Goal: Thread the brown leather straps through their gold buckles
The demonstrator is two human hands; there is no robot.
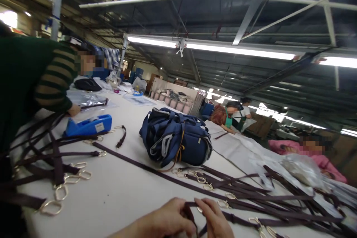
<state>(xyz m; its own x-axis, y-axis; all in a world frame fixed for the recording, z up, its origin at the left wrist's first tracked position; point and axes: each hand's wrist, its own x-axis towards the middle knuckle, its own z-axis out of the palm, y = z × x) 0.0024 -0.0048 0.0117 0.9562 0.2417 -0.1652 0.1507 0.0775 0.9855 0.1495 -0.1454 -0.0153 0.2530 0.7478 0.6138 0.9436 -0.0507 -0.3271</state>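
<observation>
**Both hands pinching one dark strap at the table's near edge**

Hands: 2, bottom centre, only partly in frame. Left hand (pixel 164 220) and right hand (pixel 216 220) sit close together, fingers curled, each pinching the same dark brown strap (pixel 190 208) where it loops up between them. Strap is flat woven webbing, narrow, matte; it lies on the white table (pixel 119 193) at the near edge & runs off to the right.

More straps, same webbing:
- right pile (pixel 279 197), too tangled to count, well over 10, w/ pale metal rings threaded on
- left pile (pixel 41 152), also many, fanned out, approx 6 rounded-rectangle metal rings (pixel 60 191) visible at their ends
- 1 long strap (pixel 134 161) crossing diagonally from the left pile toward the hands
- 1 short curved piece (pixel 122 138) lying alone

Bags: 1 navy bag (pixel 175 141), soft fabric, lumpy, grey trim, thin tan cord hanging over it; mid-table, well apart from the hands.

Tape dispensers: 1, blue plastic (pixel 89 124), white label on its side, text too small to read.

People: approx 5 others. Nearest, far left, dark green sleeve w/ tan stripes (pixel 52 81), hand on the table. One in pink (pixel 306 154) at right.

Overhead: 4 long tube lights (pixel 237 50), metal roof beams. No writing readable anywhere.
</observation>
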